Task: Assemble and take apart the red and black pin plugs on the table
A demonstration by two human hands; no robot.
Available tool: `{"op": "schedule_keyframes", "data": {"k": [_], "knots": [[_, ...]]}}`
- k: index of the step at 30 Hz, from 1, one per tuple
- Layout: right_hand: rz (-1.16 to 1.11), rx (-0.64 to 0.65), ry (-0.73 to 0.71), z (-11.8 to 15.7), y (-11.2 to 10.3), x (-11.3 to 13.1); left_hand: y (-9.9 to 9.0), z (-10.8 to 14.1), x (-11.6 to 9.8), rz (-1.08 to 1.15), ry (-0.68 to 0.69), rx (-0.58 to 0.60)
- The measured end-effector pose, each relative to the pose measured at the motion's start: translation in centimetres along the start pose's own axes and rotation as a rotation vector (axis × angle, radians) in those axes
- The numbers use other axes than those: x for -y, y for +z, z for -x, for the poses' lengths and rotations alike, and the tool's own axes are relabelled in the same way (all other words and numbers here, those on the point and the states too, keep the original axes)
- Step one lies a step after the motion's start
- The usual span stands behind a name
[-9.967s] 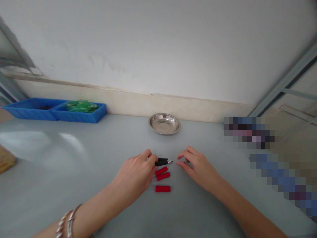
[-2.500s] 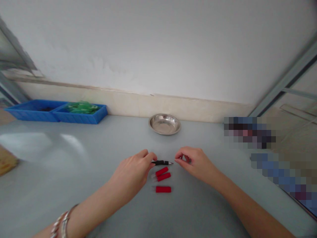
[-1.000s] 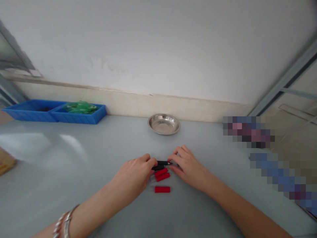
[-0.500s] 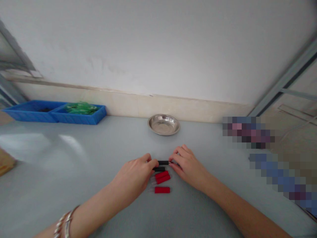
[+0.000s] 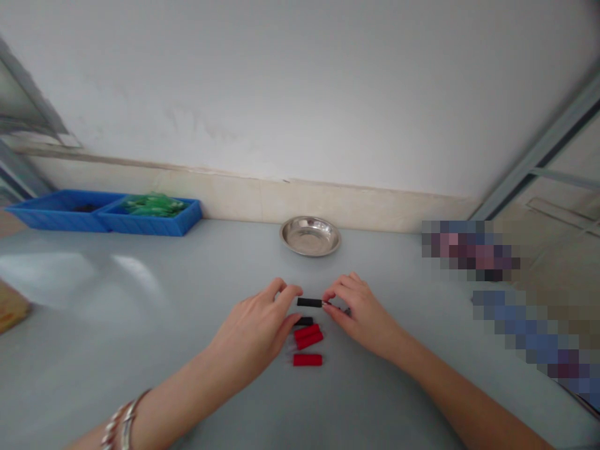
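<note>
In the head view, the fingers and thumb of my right hand point(image 5: 349, 301) pinch the metal right end of a short black cylinder point(image 5: 309, 302). It lies level, held above the grey table. My left hand point(image 5: 267, 312) is open at its other end, thumb and index finger spread apart. Below it a second black cylinder point(image 5: 304, 321) rests on the table, partly hidden by my left thumb. Two red cylinders point(image 5: 308, 336) lie side by side just nearer me, with clear tips at their left. Another red cylinder point(image 5: 307, 360) lies apart from them, closest to me.
A round steel dish point(image 5: 310, 237) stands against the wall. At the back left are two joined blue bins point(image 5: 150, 226), the right one holding green pieces point(image 5: 157, 204). A yellowish object point(image 5: 12, 306) is cut off at the left edge. Blurred patches cover the right side.
My left thumb and index finger have opened off the black cylinder. My right hand keeps hold of it, and it has risen slightly, now showing its whole black length.
</note>
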State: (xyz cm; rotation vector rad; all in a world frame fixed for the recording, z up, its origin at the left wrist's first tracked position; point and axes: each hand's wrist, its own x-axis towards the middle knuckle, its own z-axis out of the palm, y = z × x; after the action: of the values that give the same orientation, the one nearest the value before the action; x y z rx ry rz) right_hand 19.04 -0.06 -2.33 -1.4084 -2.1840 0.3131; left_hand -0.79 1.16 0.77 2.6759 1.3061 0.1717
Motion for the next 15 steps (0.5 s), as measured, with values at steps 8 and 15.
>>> {"op": "schedule_keyframes", "data": {"k": [8,15], "knots": [[-0.139,0.024,-0.012,-0.01,-0.54,0.51,-0.12,-0.05,-0.04,-0.01,-0.001,-0.084],[-0.239,0.047,0.027,0.0,-0.82,0.78,-0.12,-0.04,0.11,-0.042,0.027,-0.047]]}}
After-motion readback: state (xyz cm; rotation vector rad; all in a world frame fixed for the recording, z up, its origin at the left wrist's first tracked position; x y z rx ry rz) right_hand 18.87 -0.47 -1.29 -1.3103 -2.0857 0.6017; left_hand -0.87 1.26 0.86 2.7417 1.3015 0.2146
